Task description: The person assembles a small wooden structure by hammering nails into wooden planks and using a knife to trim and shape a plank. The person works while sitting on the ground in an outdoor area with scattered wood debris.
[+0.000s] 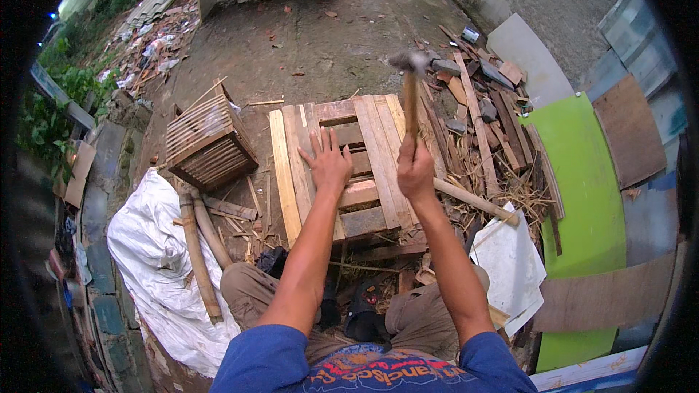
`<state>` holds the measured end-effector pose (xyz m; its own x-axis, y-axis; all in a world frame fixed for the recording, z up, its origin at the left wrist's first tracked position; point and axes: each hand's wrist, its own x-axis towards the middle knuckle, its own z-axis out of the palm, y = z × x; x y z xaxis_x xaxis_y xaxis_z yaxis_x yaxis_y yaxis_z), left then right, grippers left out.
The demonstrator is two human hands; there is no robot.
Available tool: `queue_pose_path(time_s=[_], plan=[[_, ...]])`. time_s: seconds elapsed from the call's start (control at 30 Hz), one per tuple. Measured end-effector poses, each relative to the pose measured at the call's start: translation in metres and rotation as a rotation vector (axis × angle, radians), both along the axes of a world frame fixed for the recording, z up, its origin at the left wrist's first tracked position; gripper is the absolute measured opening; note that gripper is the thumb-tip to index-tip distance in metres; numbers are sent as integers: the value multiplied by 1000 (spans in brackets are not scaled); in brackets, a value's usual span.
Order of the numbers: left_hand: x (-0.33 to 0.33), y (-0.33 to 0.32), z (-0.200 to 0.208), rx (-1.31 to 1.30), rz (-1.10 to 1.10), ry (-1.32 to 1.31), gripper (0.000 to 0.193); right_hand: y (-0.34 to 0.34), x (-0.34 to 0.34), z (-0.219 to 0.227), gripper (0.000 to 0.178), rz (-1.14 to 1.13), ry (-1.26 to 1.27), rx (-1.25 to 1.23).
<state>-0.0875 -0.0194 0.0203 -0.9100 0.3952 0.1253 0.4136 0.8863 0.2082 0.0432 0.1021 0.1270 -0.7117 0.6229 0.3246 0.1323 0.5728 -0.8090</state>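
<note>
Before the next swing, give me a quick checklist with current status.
1. Right hand closed on the hammer: ok, wrapped around its handle.
2. Hammer raised off the slatted wooden frame: ok, no contact.
3. Left hand on the frame: ok, laid on it with fingers spread.
4. Nail at the strike spot: cannot tell, none can be made out.
5. Slatted crate apart from the frame: ok, it stands to the left with a gap.
6. Frame's right side uncluttered: not ok, scrap wood crowds it.
</note>
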Motion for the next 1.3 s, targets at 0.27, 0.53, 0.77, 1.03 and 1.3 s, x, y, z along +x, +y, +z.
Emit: queue_pose_path(time_s=[0.27, 0.53, 0.77, 1.03, 1.3], plan=[[2, -2, -9, -7, 11, 45, 66, -15, 8, 6, 54, -25, -241, -85], [-16, -45, -8, 981, -302, -83, 39, -24, 9, -47, 59, 47, -331, -149], [137, -265, -43, 1306, 494, -337, 25, -118, 174, -83, 40, 284, -323, -613], [195, -360, -191, 453, 638, -593, 19, -212, 271, -153, 41, 380, -858, -498], [182, -346, -256, 172, 730, -663, 24, -201, 276, -178, 38, 302, -857, -459]])
